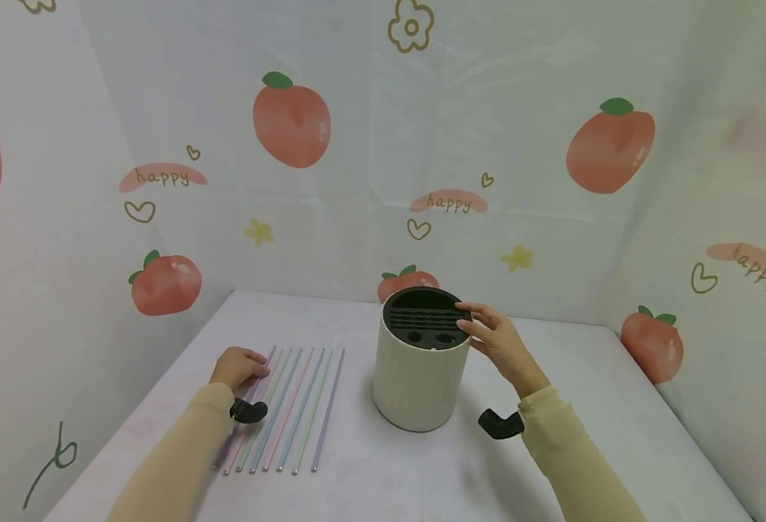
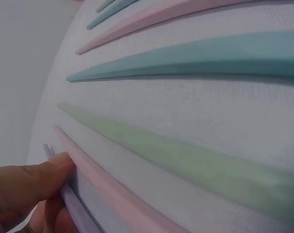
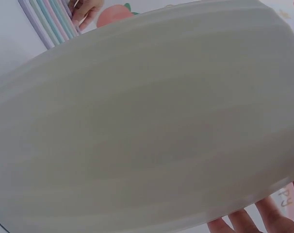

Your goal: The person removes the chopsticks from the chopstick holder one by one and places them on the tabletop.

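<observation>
Between thumb and fingers, my left hand [image 1: 239, 368] pinches a purple chopstick [image 2: 81, 211], the leftmost of a row of pastel chopsticks. A pink chopstick [image 2: 115, 194] and a green chopstick [image 2: 171, 158] lie right beside it in the left wrist view. My right hand [image 1: 503, 349] grips the right edge of a white ribbed utensil holder [image 1: 416, 388], some fingertips over the rim and others against the outer wall. The holder stands upright; its black insert [image 1: 427, 338] has a wide opening at the back, wavy slots and two round holes.
More pastel chopsticks, among them a purple chopstick [image 1: 328, 409] at the right end of the row, lie side by side between my left hand and the holder. A white cloth covers the table [image 1: 383, 486]. Fruit-printed curtains [image 1: 370, 145] hang behind and at both sides.
</observation>
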Demonstrator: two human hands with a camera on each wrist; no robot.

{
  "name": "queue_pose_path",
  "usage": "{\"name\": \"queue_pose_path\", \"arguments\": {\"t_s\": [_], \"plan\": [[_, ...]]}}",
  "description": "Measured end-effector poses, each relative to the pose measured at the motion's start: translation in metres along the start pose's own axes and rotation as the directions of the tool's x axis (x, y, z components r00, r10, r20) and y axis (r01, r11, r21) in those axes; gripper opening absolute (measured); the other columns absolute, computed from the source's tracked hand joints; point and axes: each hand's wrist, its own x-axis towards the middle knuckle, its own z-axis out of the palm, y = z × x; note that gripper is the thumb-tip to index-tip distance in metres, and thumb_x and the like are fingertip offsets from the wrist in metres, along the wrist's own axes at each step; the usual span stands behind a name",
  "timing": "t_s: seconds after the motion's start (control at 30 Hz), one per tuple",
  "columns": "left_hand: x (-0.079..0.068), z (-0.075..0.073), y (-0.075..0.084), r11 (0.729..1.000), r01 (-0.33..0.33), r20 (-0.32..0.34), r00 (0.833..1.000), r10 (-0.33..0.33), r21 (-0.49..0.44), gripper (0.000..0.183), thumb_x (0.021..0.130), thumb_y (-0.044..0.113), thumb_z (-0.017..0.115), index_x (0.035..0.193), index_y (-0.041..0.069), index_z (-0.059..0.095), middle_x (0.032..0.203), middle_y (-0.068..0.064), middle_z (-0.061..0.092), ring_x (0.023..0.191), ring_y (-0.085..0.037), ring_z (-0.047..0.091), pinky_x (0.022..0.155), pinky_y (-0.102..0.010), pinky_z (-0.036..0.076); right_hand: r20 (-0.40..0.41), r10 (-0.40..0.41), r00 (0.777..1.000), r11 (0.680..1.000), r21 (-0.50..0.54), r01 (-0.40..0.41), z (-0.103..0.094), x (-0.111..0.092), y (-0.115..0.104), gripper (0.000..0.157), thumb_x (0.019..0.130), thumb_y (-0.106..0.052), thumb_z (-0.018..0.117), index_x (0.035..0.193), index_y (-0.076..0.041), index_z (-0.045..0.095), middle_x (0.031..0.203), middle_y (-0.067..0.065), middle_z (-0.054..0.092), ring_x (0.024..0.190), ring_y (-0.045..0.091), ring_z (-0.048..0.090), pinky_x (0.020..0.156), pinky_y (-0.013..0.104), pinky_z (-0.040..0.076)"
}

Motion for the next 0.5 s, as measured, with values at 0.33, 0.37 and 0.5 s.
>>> {"name": "queue_pose_path", "arguments": {"t_s": [0.33, 0.37, 0.5], "plan": [[0.0018, -0.0004, -0.002, 1.0, 0.007, 0.004, 1.0, -0.007, 0.024, 0.031, 0.078, 0.002, 0.076, 0.103, -0.012, 0.067, 0.082, -0.008, 0.068, 0.064, -0.012, 0.057, 0.057, -0.022, 0.053, 0.0, 0.001, 1.0, 1.0, 0.006, -0.001, 0.0002, -0.0005, 0.0005, 0.053, 0.096, -0.022, 0.061, 0.142, -0.002, 0.041, 0.15, 0.015, 0.035, 0.117, 0.008, 0.051, 0.114, 0.052, 0.031], [0.0028, -0.0005, -0.0027, 1.0, 0.007, 0.004, 1.0, -0.007, 0.027, 0.031, 0.077, 0.002, 0.077, 0.103, -0.011, 0.067, 0.081, -0.007, 0.068, 0.063, -0.011, 0.056, 0.056, -0.022, 0.053, -0.001, 0.001, 1.0, 1.0, 0.006, -0.001, 0.0002, -0.0004, 0.0005, 0.053, 0.096, -0.022, 0.061, 0.142, -0.002, 0.041, 0.15, 0.016, 0.035, 0.119, 0.01, 0.05, 0.114, 0.052, 0.031], [0.0045, -0.0009, -0.0035, 1.0, 0.013, 0.014, 1.0, -0.014, 0.019, 0.032, 0.077, 0.003, 0.077, 0.104, -0.011, 0.067, 0.078, -0.004, 0.067, 0.062, -0.011, 0.056, 0.056, -0.022, 0.053, -0.001, 0.004, 1.0, 1.0, 0.008, -0.004, 0.0004, 0.0, 0.0, 0.054, 0.097, -0.021, 0.06, 0.143, -0.002, 0.041, 0.152, 0.016, 0.032, 0.13, 0.023, 0.042, 0.114, 0.053, 0.03]]}}
